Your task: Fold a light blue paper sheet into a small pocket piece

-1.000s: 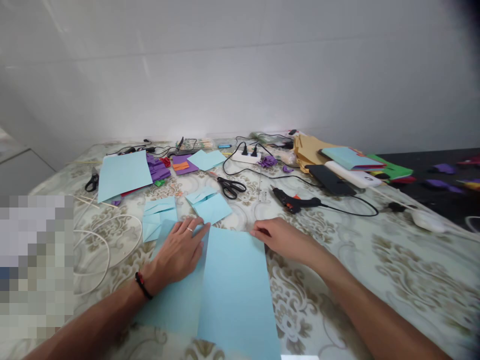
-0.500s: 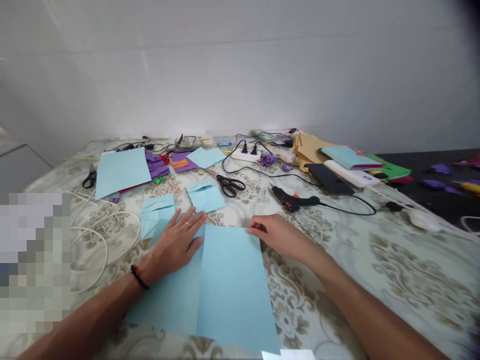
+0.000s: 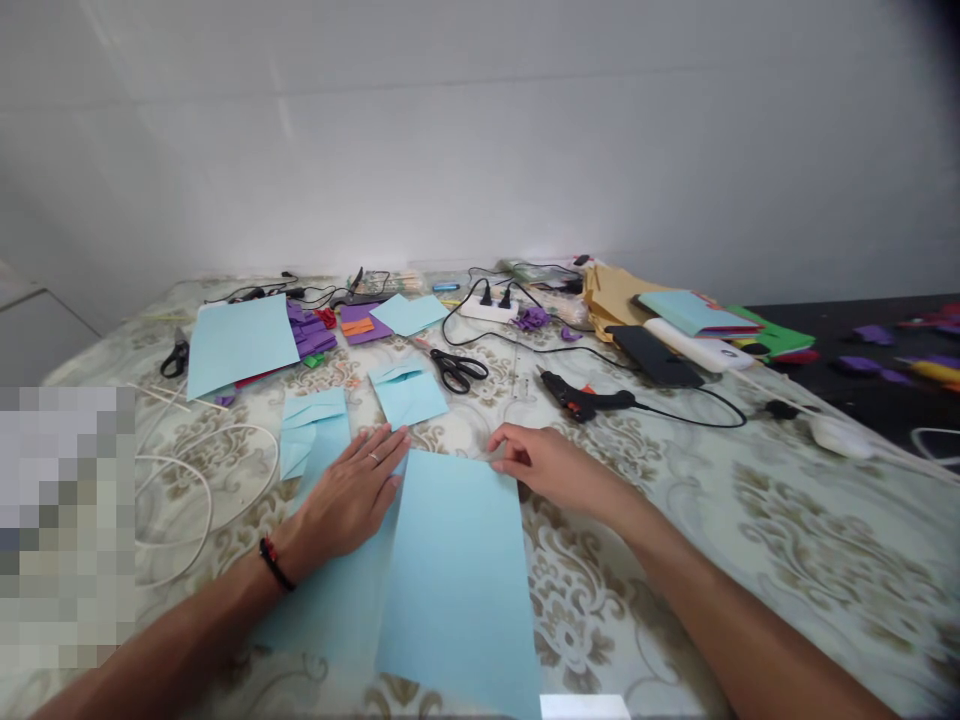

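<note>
Two light blue sheets of paper lie in front of me, one partly over the other. My left hand (image 3: 358,490) rests flat, fingers stretched, on the left sheet (image 3: 330,600). At the top right corner of the right sheet (image 3: 461,570), my right hand (image 3: 536,465) has its thumb and curled forefinger pinched at the edge; the exact contact is hard to see. Just beyond my left fingers are two folded light blue pieces, one on the left (image 3: 315,415) and one farther right (image 3: 409,395).
Black-handled scissors (image 3: 459,370) and a glue gun (image 3: 585,395) lie beyond my hands. A power strip (image 3: 489,308) with plugged cords sits at the back. Purple paper pieces (image 3: 309,330) and another blue sheet (image 3: 244,345) lie back left. A phone (image 3: 654,355) is at right, white cable loops (image 3: 206,490) at left.
The lower end of the right sheet has swung left over the other sheet. My right hand has shifted slightly left; my left hand stays flat.
</note>
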### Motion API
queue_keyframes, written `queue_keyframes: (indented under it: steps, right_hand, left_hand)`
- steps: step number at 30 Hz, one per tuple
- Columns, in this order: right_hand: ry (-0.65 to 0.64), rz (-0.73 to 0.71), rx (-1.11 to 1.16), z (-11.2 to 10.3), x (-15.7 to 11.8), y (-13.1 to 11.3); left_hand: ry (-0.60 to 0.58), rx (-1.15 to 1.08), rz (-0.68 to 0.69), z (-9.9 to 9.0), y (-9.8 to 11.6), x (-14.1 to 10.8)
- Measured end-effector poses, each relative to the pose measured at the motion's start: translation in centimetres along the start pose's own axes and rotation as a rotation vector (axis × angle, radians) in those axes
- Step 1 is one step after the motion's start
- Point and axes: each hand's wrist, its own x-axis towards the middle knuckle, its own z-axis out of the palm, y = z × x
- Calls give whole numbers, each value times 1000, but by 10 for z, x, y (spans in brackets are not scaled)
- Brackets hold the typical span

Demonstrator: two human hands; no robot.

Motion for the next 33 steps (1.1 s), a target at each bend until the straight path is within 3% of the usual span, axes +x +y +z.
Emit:
queue_keyframes:
  steps: [15,22,26,29,33]
  right_hand:
    - [-43,-35,65,-2,-1,7]
    - [233,-54,113,6,8,6]
    - [347,-42,131,8,11,7]
    - [352,-33,130,8,13,10]
    - [254,-35,131,7,13,14]
  left_hand:
    - [-23,45,0,-1,-2,-1]
    - [128,119,-22,-15,9,-3]
    - [94,135,-22,-12,11,-4]
    - [54,160,-61,-2,5,-5]
    - [37,154,-92,7,-4,-4]
